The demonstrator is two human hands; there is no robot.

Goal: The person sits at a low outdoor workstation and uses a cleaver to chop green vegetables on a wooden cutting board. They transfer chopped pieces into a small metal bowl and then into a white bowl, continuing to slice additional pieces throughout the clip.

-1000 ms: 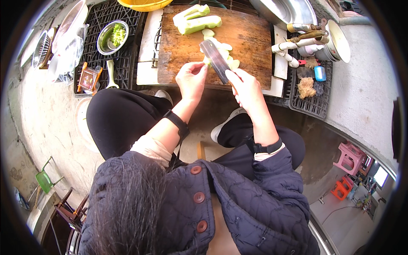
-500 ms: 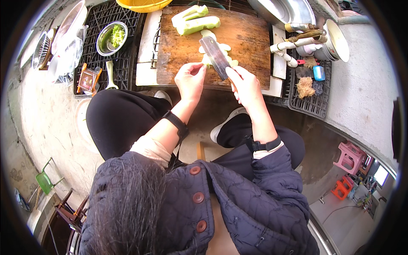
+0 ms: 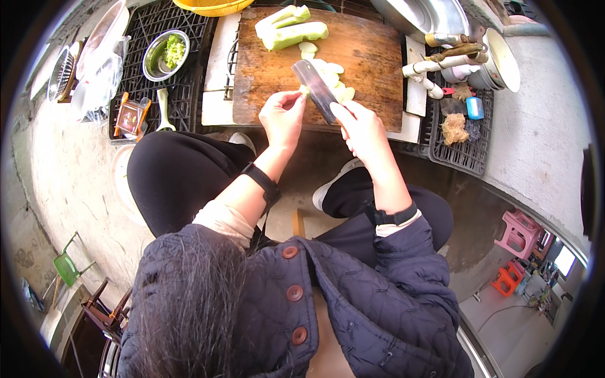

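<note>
My right hand (image 3: 363, 129) is closed around the handle of a cleaver (image 3: 315, 91), whose dark blade points away and to the left over a wooden cutting board (image 3: 372, 57). Close to the blade's left side, my left hand (image 3: 282, 121) is closed in a pinch, with a small pale green vegetable piece (image 3: 305, 90) at its fingertips. Several pale vegetable slices (image 3: 333, 70) lie just right of the blade, which partly hides them. Farther back on the board rest thick peeled green vegetable stems (image 3: 295, 36).
A metal bowl (image 3: 165, 55) of chopped greens stands on a black crate (image 3: 135, 38) at left, near a peeler-like tool with a pale handle (image 3: 164, 107). To the right are a metal basin (image 3: 428, 19), a white pot (image 3: 501, 60) and a scrubber (image 3: 454, 128). A yellow basket (image 3: 211, 7) sits behind.
The cleaver and my right hand have shifted slightly left, so the blade now lies nearer my left fingertips and more slices show. My left hand stays almost in place.
</note>
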